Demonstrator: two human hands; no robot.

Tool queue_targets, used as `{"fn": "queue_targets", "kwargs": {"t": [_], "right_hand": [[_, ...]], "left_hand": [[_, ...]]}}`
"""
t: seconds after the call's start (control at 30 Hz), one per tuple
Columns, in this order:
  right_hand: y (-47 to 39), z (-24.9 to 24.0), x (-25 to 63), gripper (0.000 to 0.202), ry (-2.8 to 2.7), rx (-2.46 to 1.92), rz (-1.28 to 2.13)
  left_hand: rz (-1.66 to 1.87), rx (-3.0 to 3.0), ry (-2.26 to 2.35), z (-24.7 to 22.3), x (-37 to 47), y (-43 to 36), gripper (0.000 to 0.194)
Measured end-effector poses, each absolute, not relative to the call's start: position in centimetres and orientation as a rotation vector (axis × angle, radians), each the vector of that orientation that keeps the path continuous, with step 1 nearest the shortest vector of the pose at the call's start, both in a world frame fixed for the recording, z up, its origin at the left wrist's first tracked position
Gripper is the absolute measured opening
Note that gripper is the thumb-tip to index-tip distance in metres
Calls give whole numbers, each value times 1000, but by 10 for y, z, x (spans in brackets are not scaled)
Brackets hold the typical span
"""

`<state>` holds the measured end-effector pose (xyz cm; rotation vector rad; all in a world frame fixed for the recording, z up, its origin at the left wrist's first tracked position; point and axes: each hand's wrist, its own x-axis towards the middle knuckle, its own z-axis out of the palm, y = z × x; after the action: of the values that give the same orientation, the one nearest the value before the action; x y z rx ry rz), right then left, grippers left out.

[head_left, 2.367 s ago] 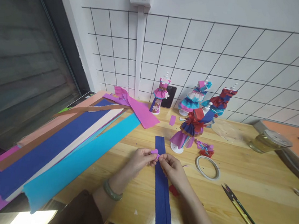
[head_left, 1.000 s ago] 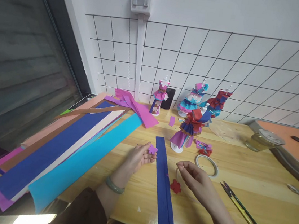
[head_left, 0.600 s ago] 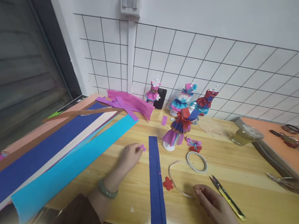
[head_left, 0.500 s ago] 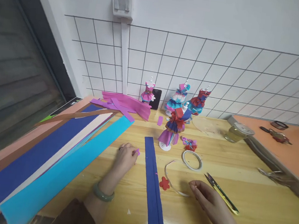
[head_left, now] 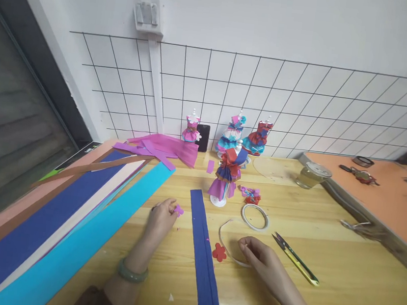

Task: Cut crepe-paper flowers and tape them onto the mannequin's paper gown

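My left hand (head_left: pixel 163 217) pinches a small purple paper flower (head_left: pixel 179 211) between thumb and fingers, just above the wooden table. To its right lies a long dark blue crepe paper strip (head_left: pixel 200 241). My right hand (head_left: pixel 256 252) is closed in a pinch over a curved thin white strip (head_left: pixel 225 234); whatever is between the fingertips is too small to make out. Beside that hand rests a red paper flower (head_left: pixel 219 252). A roll of tape (head_left: pixel 255 217) lies beyond it, and yellow-handled thread snips (head_left: pixel 296 258) lie to its right.
A mini dress form in red, blue and purple paper (head_left: pixel 228 175) stands mid-table, with several others behind. Colored crepe paper sheets (head_left: pixel 106 219) cover the left side. A lidded glass jar (head_left: pixel 313 175) stands at right, near an orange surface (head_left: pixel 386 204).
My right hand has moved left, closer to the red flower. The purple flower shows more fully in my left fingers. The whole view has shifted slightly.
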<state>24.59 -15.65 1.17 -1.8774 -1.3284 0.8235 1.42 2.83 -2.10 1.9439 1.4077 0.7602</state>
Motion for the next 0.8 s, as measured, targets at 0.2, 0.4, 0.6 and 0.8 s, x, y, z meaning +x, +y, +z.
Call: {"fn": "queue_targets", "kwargs": {"t": [0.2,0.4,0.6,0.8], "right_hand": [[-163,7,249,28,-1341,-1865,841],[-162,4,246,28,-1344,-1851,873],[-161,7,243,31,-1397,-1877,905],[-160,11,242,33,-1454,-1876,929]], "left_hand": [[756,2043,1419,-27,13,32,38],[827,2052,1416,-31,12,33,41],[864,1985,1454,-34,9,36,32],[866,2063,1415,-24,10,30,10]]}}
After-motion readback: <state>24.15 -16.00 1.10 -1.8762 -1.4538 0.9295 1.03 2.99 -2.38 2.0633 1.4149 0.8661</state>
